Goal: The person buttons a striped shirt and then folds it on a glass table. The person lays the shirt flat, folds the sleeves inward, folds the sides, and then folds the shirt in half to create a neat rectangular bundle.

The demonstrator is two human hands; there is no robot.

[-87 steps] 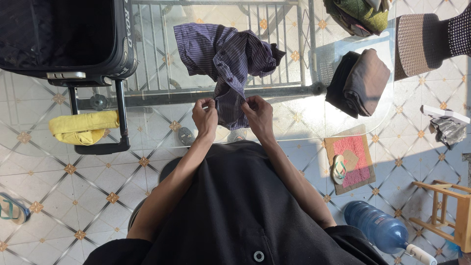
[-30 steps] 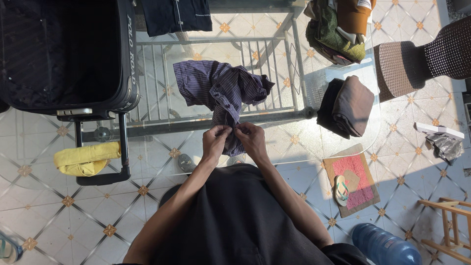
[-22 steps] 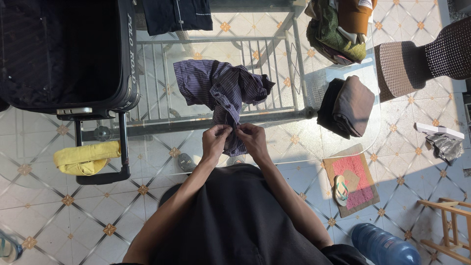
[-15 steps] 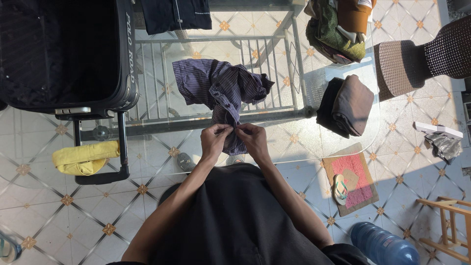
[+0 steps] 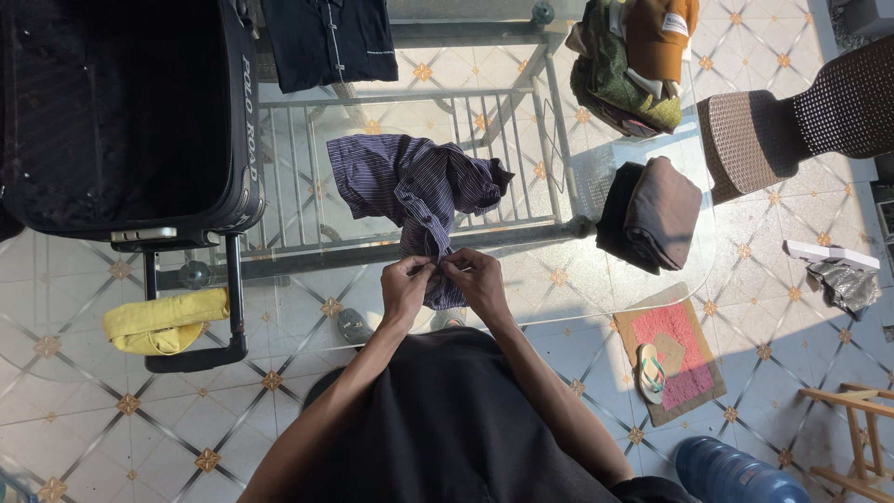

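Note:
A crumpled purple striped shirt (image 5: 410, 179) lies on a glass table (image 5: 559, 279), its lower part hanging toward me. My left hand (image 5: 406, 285) and my right hand (image 5: 474, 278) pinch that lower part together at the near table edge, fingertips almost touching. An open black suitcase (image 5: 121, 112) stands at the left, with its handle extended toward me.
On the glass lie a folded yellow cloth (image 5: 163, 319), folded brown and black garments (image 5: 652, 212), a heap of green clothes with an orange cap (image 5: 633, 56) and a dark garment (image 5: 328, 37). A wicker chair (image 5: 792, 112), floor mat with sandal (image 5: 666, 349), blue water bottle (image 5: 736, 470) and wooden stool (image 5: 852, 438) stand right.
My hands have come closer together on the shirt's lower part and shifted slightly toward me. The view has tilted a little, so the table items sit lower in frame.

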